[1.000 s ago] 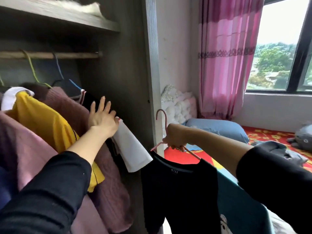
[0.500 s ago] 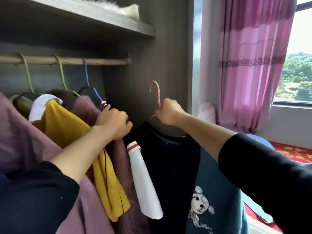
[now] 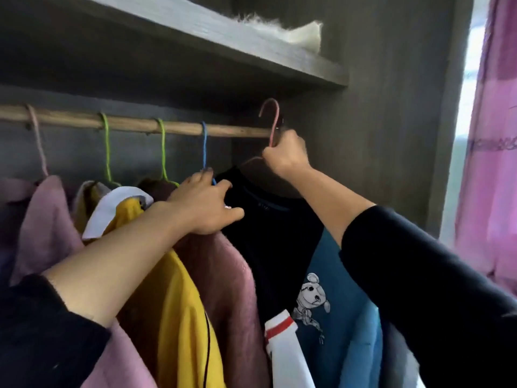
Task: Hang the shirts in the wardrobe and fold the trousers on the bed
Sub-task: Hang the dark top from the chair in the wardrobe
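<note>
A pink curtain with a darker patterned band hangs along the right edge, with a strip of bright daylight between it and the grey outer side of the cupboard. Up on the grey shelf, a white furry item lies against the back corner, only its fluffy top edge and one blunt end showing over the shelf's front lip. Its kind cannot be told from below.
</note>
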The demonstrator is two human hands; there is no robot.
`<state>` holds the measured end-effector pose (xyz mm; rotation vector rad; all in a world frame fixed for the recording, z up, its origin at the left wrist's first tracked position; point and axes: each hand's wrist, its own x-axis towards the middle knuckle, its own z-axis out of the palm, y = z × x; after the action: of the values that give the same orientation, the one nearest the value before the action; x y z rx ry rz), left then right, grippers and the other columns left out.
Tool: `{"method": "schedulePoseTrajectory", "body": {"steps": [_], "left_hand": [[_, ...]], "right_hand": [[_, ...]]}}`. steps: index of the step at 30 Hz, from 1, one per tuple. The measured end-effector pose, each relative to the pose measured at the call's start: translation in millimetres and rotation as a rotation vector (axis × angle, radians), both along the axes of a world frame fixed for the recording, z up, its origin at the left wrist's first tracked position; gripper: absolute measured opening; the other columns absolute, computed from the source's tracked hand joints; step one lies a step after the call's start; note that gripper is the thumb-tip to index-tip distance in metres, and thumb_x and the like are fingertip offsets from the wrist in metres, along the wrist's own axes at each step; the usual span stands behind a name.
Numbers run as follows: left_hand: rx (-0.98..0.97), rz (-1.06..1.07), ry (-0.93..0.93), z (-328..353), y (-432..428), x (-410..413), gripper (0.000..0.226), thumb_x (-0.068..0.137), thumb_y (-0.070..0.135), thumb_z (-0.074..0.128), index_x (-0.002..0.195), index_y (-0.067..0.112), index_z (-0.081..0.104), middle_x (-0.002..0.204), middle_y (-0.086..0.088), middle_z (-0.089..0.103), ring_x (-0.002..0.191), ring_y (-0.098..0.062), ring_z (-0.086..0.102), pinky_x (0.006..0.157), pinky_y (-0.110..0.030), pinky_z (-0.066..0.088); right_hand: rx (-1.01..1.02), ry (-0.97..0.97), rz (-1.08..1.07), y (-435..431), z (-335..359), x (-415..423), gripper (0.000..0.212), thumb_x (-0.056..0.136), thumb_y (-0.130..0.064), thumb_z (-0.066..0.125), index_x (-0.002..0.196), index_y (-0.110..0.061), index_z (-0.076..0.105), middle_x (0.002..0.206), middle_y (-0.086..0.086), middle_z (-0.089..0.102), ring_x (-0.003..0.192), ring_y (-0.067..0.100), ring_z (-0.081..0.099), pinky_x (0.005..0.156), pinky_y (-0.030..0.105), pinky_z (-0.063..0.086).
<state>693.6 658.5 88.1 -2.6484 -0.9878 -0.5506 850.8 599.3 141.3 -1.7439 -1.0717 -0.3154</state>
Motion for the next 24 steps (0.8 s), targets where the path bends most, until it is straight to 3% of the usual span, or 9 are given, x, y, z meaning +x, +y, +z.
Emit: {"method": "schedulePoseTrajectory", "body": {"steps": [3, 5, 7, 10, 12, 16, 20, 24], "left_hand": [[0.002, 0.005, -0.011, -1, 5, 3, 0.073, 0.088, 0.063, 0.039, 0.148, 0.027, 0.023, 0.158, -0.012, 0.012, 0.143, -0.028, 0.017, 0.111, -0.036, 0.023], [0.014, 0.003, -0.012, -2, 7, 6, 0.072, 0.088, 0.064, 0.038, 0.148, 0.026, 0.025, 0.158, -0.01, 0.012, 0.143, -0.028, 0.018, 0.111, -0.036, 0.023], [0.014, 0.011, -0.011, -3, 7, 8, 0.072, 0.088, 0.063, 0.039, 0.148, 0.025, 0.027, 0.159, -0.011, 0.01, 0.143, -0.029, 0.018, 0.111, -0.035, 0.022], [0.022, 0.024, -0.015, -5, 10, 7, 0.07, 0.088, 0.063, 0.039, 0.147, 0.025, 0.03, 0.159, -0.011, 0.009, 0.143, -0.03, 0.019, 0.111, -0.036, 0.022], [0.033, 0.032, -0.019, -7, 12, 8, 0.069, 0.087, 0.063, 0.039, 0.145, 0.026, 0.033, 0.158, -0.013, 0.011, 0.142, -0.03, 0.021, 0.111, -0.037, 0.022], [0.05, 0.05, -0.026, -10, 12, 9, 0.067, 0.087, 0.063, 0.038, 0.143, 0.027, 0.036, 0.158, -0.014, 0.012, 0.142, -0.03, 0.021, 0.113, -0.037, 0.02], [0.069, 0.073, -0.038, -12, 6, 8, 0.065, 0.089, 0.06, 0.038, 0.143, 0.023, 0.037, 0.158, -0.014, 0.012, 0.143, -0.03, 0.018, 0.114, -0.038, 0.015], [0.152, 0.127, -0.17, -22, -6, 7, 0.063, 0.091, 0.055, 0.04, 0.14, 0.015, 0.04, 0.153, -0.013, 0.028, 0.143, -0.027, 0.018, 0.115, -0.044, 0.012]], "right_hand": [[-0.004, -0.032, 0.045, 26, 9, 2, 0.031, 0.09, -0.014, 0.059, 0.119, -0.005, 0.053, 0.109, 0.009, 0.057, 0.101, 0.025, 0.06, 0.077, 0.031, 0.049], [-0.007, -0.021, 0.079, 44, 8, 5, 0.036, 0.091, -0.014, 0.06, 0.125, -0.005, 0.05, 0.114, 0.009, 0.057, 0.104, 0.023, 0.059, 0.076, 0.028, 0.046], [-0.033, -0.018, 0.091, 61, 3, 8, 0.03, 0.091, -0.014, 0.06, 0.12, -0.006, 0.056, 0.104, 0.007, 0.059, 0.096, 0.02, 0.059, 0.07, 0.026, 0.044], [-0.081, -0.037, 0.093, 81, -10, 15, 0.007, 0.089, -0.013, 0.061, 0.094, -0.01, 0.063, 0.085, 0.003, 0.059, 0.08, 0.019, 0.061, 0.053, 0.021, 0.039], [-0.099, -0.032, 0.1, 87, -21, 20, 0.005, 0.089, -0.015, 0.061, 0.089, -0.01, 0.063, 0.082, 0.003, 0.058, 0.071, 0.016, 0.056, 0.047, 0.02, 0.033], [-0.114, -0.093, 0.117, 80, -31, 24, 0.016, 0.094, -0.021, 0.056, 0.099, -0.01, 0.067, 0.084, 0.005, 0.056, 0.075, 0.016, 0.05, 0.065, 0.024, 0.037], [-0.23, -0.228, 0.121, 58, -45, 20, 0.024, 0.097, -0.021, 0.049, 0.11, -0.011, 0.066, 0.093, 0.008, 0.063, 0.089, 0.026, 0.061, 0.07, 0.028, 0.042], [-0.239, -0.358, 0.03, 19, -63, 7, 0.029, 0.093, -0.022, 0.051, 0.119, -0.013, 0.061, 0.114, 0.011, 0.064, 0.107, 0.031, 0.058, 0.089, 0.039, 0.047]]}}
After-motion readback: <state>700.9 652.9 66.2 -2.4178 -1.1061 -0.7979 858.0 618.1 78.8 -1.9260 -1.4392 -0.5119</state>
